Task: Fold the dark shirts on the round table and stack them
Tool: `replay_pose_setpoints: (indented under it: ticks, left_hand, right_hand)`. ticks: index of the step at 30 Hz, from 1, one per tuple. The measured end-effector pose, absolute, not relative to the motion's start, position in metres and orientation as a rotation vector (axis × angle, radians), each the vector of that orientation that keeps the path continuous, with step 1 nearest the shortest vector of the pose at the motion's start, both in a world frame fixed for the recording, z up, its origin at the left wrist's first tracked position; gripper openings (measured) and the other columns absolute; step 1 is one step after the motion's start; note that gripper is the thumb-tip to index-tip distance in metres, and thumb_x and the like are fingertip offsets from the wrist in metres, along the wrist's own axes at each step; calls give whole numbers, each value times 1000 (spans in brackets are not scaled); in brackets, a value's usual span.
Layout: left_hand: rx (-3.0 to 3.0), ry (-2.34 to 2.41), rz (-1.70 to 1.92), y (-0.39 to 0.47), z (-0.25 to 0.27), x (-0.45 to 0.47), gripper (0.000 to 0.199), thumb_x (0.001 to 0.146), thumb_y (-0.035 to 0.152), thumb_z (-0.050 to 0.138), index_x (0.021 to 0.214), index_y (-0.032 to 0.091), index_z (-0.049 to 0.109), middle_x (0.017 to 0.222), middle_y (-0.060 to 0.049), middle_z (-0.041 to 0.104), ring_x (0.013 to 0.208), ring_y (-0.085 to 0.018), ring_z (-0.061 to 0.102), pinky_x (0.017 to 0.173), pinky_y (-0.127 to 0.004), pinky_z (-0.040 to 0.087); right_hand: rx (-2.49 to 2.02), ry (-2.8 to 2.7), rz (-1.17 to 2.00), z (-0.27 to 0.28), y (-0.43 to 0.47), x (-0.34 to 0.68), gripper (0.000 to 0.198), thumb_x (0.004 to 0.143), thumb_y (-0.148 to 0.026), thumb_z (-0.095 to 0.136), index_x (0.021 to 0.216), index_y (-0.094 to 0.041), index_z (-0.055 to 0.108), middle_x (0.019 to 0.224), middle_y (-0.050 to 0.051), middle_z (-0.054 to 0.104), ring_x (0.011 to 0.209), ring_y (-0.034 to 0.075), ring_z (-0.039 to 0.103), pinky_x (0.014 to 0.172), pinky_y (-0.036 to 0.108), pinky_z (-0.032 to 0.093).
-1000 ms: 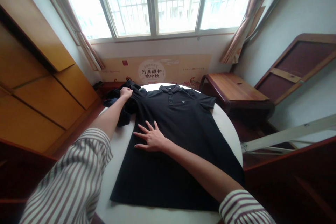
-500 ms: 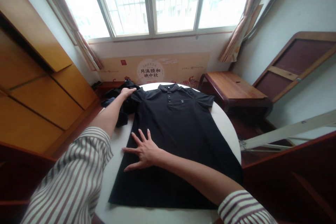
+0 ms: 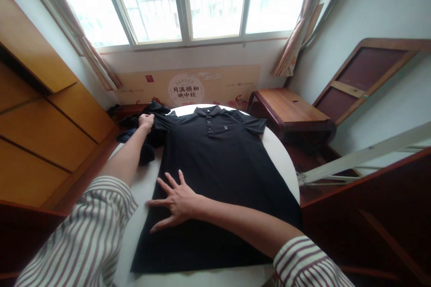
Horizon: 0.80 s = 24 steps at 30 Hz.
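Observation:
A black short-sleeved polo shirt (image 3: 215,166) lies spread front side up on a round white table (image 3: 289,166), its collar toward the window and its hem toward me. My left hand (image 3: 146,122) is closed on the edge of the shirt's left-hand sleeve, at the far left. Spread flat, my right hand (image 3: 178,202) rests on the lower left part of the shirt, its fingers pointing left. Just beyond and beside my left hand sits a heap of dark clothes (image 3: 145,154), partly hidden by my forearm.
Behind the table, a printed cardboard panel (image 3: 215,83) stands below the window. A wooden side table (image 3: 292,105) is at the back right, near a white metal bar (image 3: 363,157). Yellow-brown cabinets (image 3: 43,139) line the left.
My left hand has moved left and closed on the sleeve, which is now stretched outward. My right hand stays spread on the shirt. The whole view has shifted slightly.

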<state>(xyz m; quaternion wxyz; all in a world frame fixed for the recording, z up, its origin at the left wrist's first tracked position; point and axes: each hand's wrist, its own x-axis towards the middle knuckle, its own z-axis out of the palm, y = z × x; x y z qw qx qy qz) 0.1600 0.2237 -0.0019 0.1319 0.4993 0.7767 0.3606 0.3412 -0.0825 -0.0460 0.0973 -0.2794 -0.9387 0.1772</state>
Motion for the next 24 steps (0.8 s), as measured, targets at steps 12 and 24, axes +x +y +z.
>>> replay_pose_setpoints:
  ticks: [12, 24]
  left_hand:
    - [2081, 2238, 944, 183, 34, 242, 50, 80, 17, 58, 129, 6, 52, 135, -27, 51, 134, -40, 40, 109, -52, 34]
    - [2633, 1510, 230, 110, -74, 279, 60, 99, 49, 37, 151, 18, 40, 159, -12, 30, 148, -29, 25, 120, -43, 21]
  right_hand:
    - [-806, -2769, 492, -46, -101, 327, 85, 80, -83, 45, 150, -35, 39, 164, 15, 12, 149, 42, 4, 109, 74, 1]
    - [-1821, -2171, 181, 20, 62, 505, 36, 96, -27, 41, 95, -11, 73, 95, 13, 75, 87, 21, 69, 76, 24, 47]
